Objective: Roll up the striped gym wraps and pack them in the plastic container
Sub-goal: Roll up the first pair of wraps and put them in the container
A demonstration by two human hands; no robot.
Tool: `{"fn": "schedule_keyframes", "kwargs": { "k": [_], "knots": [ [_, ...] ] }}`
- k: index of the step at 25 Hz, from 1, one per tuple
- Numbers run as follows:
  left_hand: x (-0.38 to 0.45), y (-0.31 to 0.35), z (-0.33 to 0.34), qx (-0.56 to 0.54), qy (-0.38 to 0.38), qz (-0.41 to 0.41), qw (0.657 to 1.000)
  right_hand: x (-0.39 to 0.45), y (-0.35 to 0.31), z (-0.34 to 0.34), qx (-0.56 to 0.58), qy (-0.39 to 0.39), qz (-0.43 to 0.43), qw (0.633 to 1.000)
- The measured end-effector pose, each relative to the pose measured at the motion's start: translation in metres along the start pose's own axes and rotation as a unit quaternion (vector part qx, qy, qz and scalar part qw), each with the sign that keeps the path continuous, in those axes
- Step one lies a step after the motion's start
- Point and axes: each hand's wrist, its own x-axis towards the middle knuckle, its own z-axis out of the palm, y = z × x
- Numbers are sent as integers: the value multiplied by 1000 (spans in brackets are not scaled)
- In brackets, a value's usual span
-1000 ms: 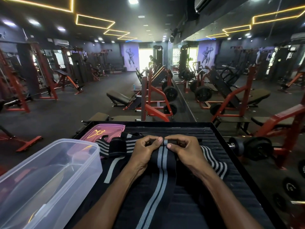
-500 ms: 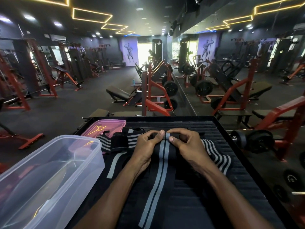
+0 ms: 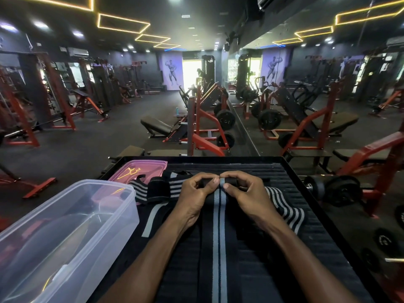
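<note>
Head view: worn on the person's head, facing forward and down, close over the ribbed black table (image 3: 290, 189).
Far field: gym floor, mirror wall right.

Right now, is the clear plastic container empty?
Empty: no wraps show through the clear plastic container; its pink lid lies off, behind it.

Plastic container (image 3: 65, 232) cut off left and below — the wrap's (image 3: 218, 248) near end past the bottom edge.
</note>
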Motion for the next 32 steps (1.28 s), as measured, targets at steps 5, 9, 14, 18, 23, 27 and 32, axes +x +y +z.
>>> {"fn": "schedule_keyframes", "kwargs": {
  "k": [5, 9, 14, 18, 23, 27, 32],
  "knots": [
    [-2, 0, 1, 6, -20, -22, 1000, 5, 3, -5, -64, 9, 25, 998],
    [-1, -2, -1, -107, -30, -124, 986, 3, 2, -6, -48, 8, 8, 999],
    [0, -1, -2, -5, 17, -77, 997, 2, -1, -6, 0, -11, 65, 998],
    [-1, -1, 1, -62, -6, -92, 994, 6, 1, -7, -44, -2, 36, 998],
    [-7, 6, 8, -173, -38, -155, 972, 4, 1, -7, -2, 15, 15, 1000],
    [-7, 7, 8, -124, -5, -135, 983, 4, 0, -7, 37, 1, 78, 996],
    [-6, 4, 10, -83, -17, -119, 989, 7, 4, -10, -26, 13, 55, 998]
  ]
}}
